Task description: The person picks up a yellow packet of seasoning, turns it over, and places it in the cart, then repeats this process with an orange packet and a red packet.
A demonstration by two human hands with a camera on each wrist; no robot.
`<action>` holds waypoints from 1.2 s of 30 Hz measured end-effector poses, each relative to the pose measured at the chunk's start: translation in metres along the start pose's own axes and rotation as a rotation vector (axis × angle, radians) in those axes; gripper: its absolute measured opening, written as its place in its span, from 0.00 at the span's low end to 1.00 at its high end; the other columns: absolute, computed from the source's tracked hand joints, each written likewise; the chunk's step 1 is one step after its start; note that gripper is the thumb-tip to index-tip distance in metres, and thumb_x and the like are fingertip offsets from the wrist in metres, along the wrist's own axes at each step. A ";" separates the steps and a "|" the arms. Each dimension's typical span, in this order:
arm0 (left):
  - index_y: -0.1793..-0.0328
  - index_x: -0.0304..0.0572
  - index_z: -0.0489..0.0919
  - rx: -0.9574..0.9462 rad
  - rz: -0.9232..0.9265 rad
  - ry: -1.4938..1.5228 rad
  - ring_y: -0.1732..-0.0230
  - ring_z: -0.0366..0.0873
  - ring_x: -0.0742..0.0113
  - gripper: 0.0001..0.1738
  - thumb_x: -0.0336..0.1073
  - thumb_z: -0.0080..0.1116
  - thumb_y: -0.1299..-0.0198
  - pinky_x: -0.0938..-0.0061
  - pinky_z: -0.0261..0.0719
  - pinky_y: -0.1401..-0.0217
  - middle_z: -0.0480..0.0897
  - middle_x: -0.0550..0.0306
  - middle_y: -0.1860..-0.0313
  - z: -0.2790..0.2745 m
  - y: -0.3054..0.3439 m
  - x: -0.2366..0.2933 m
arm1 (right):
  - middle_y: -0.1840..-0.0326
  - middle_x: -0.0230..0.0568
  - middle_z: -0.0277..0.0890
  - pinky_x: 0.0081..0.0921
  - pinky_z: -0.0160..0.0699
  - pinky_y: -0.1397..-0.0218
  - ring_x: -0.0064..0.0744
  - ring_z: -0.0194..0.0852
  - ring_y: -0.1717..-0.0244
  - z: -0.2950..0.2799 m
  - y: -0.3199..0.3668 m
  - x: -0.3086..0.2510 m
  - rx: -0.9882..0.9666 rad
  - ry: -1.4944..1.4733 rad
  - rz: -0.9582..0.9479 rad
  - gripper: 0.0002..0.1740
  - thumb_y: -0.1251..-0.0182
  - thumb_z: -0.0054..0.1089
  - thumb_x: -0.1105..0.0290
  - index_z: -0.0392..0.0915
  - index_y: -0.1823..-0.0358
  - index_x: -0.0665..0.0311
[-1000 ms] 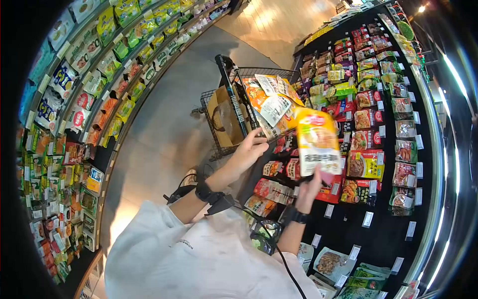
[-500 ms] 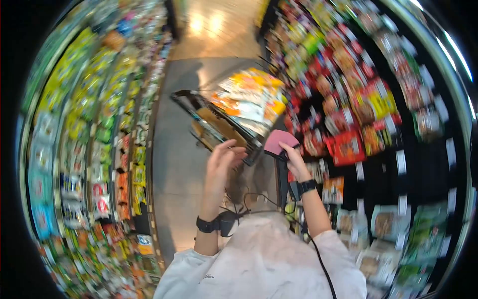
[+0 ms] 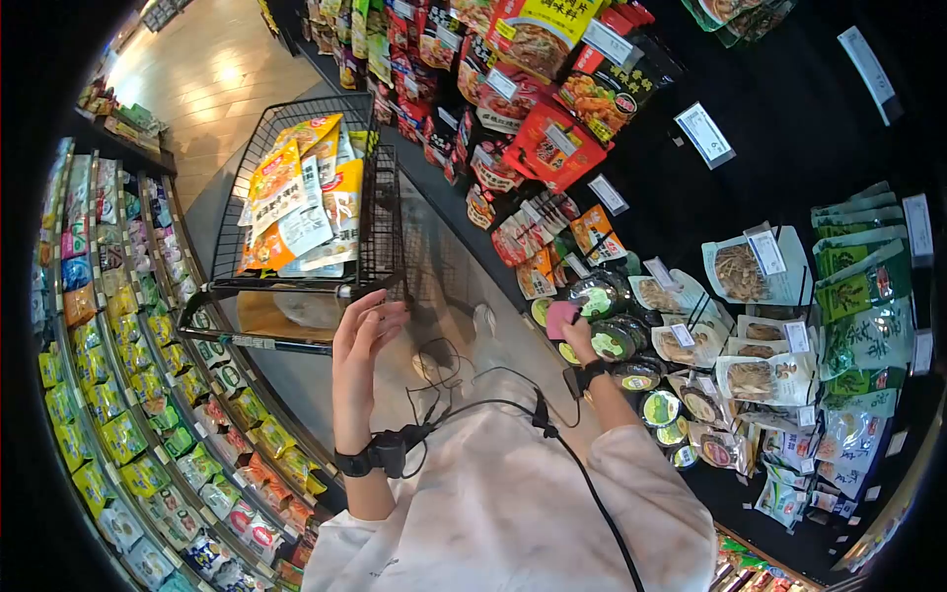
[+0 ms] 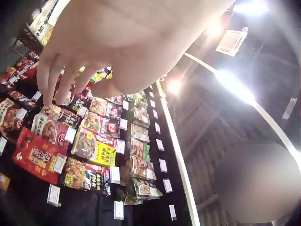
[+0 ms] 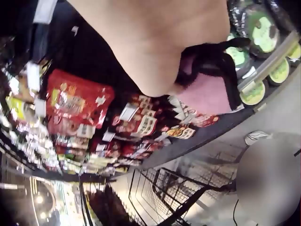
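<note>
My right hand grips a small pink cloth-like piece with black edging, whose exact kind I cannot tell. It is in front of the dark shelf, close to several round green-labelled packs. My left hand is raised near the right end of the shopping cart's handle, its fingers loosely bent with nothing in them. In the left wrist view the fingers hang slightly curved, apart from the shelf goods. Yellow and orange food packets lie piled in the black wire cart.
On the right, a dark shelf holds red seasoning pouches, bags of dried goods and green packs. Price tags stick out from it. Rows of yellow packets fill the left shelf. Cables hang before the shirt.
The yellow packet has left my right hand, which keeps the pink piece. My left hand has drawn back from the cart's packets. The view has swung right, leaving the cart farther left in it.
</note>
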State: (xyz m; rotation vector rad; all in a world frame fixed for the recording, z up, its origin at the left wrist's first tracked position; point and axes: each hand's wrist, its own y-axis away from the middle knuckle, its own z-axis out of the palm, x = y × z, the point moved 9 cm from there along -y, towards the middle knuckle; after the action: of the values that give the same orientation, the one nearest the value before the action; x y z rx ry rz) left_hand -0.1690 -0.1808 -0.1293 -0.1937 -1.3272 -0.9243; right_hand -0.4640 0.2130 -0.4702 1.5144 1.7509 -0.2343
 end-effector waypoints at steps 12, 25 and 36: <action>0.32 0.33 0.72 -0.017 -0.176 -0.041 0.41 0.82 0.60 0.19 0.35 0.44 0.22 0.68 0.76 0.35 0.83 0.47 0.43 0.069 -0.037 -0.090 | 0.20 0.69 0.49 0.44 0.50 0.17 0.65 0.46 0.19 -0.099 -0.145 -0.046 0.367 0.575 -0.368 0.13 0.49 0.67 0.78 0.82 0.65 0.84; 0.34 0.32 0.73 0.123 -0.216 -0.079 0.41 0.82 0.58 0.18 0.34 0.45 0.22 0.68 0.77 0.36 0.83 0.46 0.43 0.061 -0.029 -0.107 | 0.52 0.65 0.82 0.44 0.75 0.41 0.65 0.79 0.46 -0.076 -0.220 0.012 0.236 0.119 -0.055 0.20 0.45 0.58 0.75 0.80 0.50 0.77; 0.33 0.34 0.74 0.040 0.123 -0.060 0.42 0.82 0.63 0.19 0.38 0.46 0.22 0.69 0.77 0.36 0.83 0.49 0.43 0.055 0.010 0.008 | 0.52 0.41 0.84 0.32 0.77 0.45 0.33 0.81 0.50 -0.010 -0.071 0.028 -0.065 -0.262 0.055 0.18 0.37 0.66 0.70 0.80 0.48 0.72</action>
State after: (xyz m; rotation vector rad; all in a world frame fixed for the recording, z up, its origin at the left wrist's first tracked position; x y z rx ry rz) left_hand -0.2040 -0.1446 -0.1032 -0.2709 -1.3725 -0.7921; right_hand -0.5316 0.2216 -0.5066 1.4145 1.4947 -0.3293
